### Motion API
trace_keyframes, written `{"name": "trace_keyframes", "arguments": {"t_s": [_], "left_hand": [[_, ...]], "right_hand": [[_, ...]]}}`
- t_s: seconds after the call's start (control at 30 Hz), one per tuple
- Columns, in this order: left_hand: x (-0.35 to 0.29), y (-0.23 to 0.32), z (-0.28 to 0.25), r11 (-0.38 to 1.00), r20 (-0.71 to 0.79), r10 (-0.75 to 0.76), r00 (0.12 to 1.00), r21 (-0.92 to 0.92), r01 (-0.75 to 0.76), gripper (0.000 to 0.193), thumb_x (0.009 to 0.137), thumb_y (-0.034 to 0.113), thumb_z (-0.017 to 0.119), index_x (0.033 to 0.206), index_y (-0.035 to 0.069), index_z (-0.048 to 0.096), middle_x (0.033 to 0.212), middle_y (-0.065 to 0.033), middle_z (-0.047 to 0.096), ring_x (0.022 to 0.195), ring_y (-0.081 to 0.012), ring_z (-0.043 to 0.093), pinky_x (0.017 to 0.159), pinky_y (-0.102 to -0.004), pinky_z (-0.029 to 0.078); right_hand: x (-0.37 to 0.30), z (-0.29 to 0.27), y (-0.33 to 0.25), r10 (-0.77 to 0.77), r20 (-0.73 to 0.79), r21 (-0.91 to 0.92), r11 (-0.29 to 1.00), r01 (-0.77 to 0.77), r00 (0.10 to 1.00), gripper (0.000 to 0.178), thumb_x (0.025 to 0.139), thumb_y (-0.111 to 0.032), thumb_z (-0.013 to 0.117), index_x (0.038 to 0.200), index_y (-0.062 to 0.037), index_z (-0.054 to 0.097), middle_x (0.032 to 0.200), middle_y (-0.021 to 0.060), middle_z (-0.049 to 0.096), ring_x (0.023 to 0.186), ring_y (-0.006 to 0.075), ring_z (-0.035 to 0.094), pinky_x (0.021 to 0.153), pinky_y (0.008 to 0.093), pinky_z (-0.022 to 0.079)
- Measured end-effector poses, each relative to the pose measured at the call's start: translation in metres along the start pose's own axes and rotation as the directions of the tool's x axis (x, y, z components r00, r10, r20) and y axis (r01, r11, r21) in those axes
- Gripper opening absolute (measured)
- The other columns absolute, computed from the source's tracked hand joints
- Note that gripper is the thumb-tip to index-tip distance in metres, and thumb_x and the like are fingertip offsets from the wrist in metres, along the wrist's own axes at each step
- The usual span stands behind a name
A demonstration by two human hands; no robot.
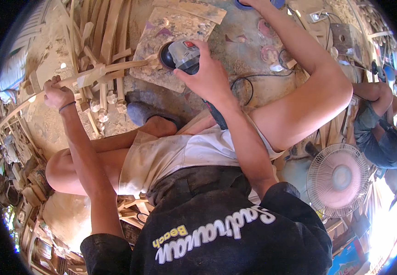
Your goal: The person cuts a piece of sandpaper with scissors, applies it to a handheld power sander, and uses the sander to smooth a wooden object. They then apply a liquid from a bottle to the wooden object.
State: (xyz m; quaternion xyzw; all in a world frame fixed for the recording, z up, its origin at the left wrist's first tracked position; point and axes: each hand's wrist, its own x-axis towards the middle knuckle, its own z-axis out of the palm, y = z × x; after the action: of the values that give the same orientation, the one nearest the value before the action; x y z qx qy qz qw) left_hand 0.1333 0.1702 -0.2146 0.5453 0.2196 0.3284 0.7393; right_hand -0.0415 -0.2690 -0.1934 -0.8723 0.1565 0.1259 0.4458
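Note:
My left hand [58, 95] is closed in a fist around a long, slightly curved wooden strip [124, 66] at the left. The strip runs to the right, and its wider end meets or nearly meets the dark round disc of an angle grinder [185, 54]. My right hand [211, 75] wraps the grinder's grey and black body from the right, near a red part on top. Below that hand, the tool's rear part shows beside my forearm. A dusty flat board [173, 30] lies under the grinder and the strip's end.
Several long wooden pieces [104, 36] lie beyond my left hand. A black cable [249, 89] loops over the dusty floor to the right. My slippered foot [146, 113] is close below the board. At the right stand a round fan [338, 180] and another person [379, 133].

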Motion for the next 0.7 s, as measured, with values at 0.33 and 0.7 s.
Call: {"name": "trace_keyframes", "arguments": {"t_s": [0.33,0.7], "left_hand": [[0.032,-0.015,-0.028,0.994,-0.002,-0.065,0.998,0.088,0.065,0.009,0.079,0.000,0.059,0.079,-0.005,0.051,0.088,-0.0177,0.062,0.080,-0.0311,0.062,0.073,-0.0426,0.056],[0.054,-0.093,-0.144,0.859,-0.439,-0.199,0.876,0.352,0.372,0.032,0.090,0.024,0.066,0.108,-0.002,0.072,0.109,-0.0176,0.071,0.097,-0.0323,0.070,0.083,-0.0453,0.058]], "right_hand": [[0.000,-0.005,0.000,0.082,-0.012,-0.075,0.994,-0.083,0.997,0.085,0.078,-0.038,0.082,0.148,-0.0178,0.037,0.110,0.0241,0.073,0.103,0.0455,0.070,0.090,0.0506,0.054],[0.003,-0.001,0.007,-0.091,-0.165,0.035,0.995,0.098,0.982,0.083,0.078,-0.039,0.080,0.146,-0.0177,0.037,0.093,0.0264,0.073,0.091,0.0482,0.071,0.082,0.0555,0.055]]}}
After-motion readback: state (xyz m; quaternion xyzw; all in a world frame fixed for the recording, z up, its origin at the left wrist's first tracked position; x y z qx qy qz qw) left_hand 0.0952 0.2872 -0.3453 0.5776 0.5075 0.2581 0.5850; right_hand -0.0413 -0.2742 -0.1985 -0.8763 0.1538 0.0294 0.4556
